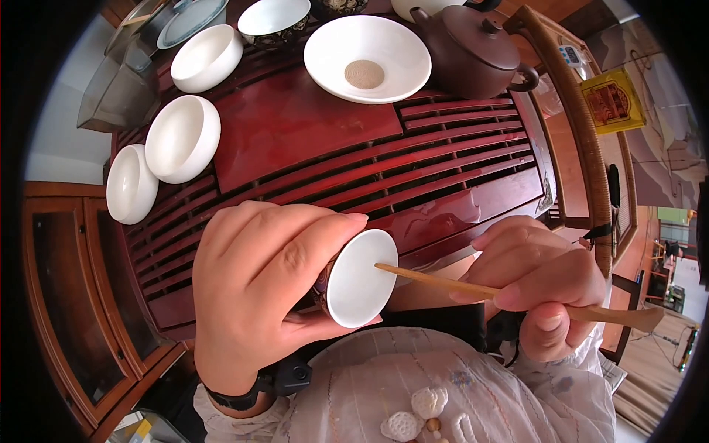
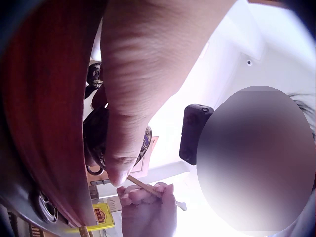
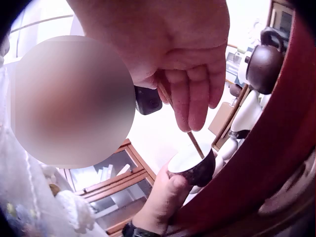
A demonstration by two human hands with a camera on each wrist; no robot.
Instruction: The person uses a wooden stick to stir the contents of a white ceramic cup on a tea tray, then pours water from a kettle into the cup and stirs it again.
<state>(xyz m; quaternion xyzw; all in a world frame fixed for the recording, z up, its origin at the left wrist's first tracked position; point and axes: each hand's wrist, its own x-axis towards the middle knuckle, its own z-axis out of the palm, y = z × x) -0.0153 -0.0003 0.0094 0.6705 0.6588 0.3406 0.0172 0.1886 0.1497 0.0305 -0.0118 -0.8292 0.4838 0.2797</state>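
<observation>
My left hand (image 1: 255,284) grips a small teacup (image 1: 358,288) by its sides, with the thumb below and the fingers above. White inside and dark with a pattern outside, the cup tilts so its mouth faces my right hand (image 1: 554,292). That hand pinches a slender bamboo tea pick (image 1: 443,282), its broad end sticking out past the palm. In the head view the pick's thin tip overlaps the cup's white inside; the right wrist view shows the pick (image 3: 195,144) reaching into the cup's mouth. The left thumb (image 2: 123,143) covers part of the cup in the left wrist view.
A red slatted tea tray (image 1: 295,140) lies beyond the hands. On it stand a wide white strainer bowl (image 1: 325,59), a brown teapot (image 1: 473,55) and several white bowls (image 1: 182,139) at the left. A rattan rail (image 1: 583,140) and yellow box (image 1: 613,102) are at right.
</observation>
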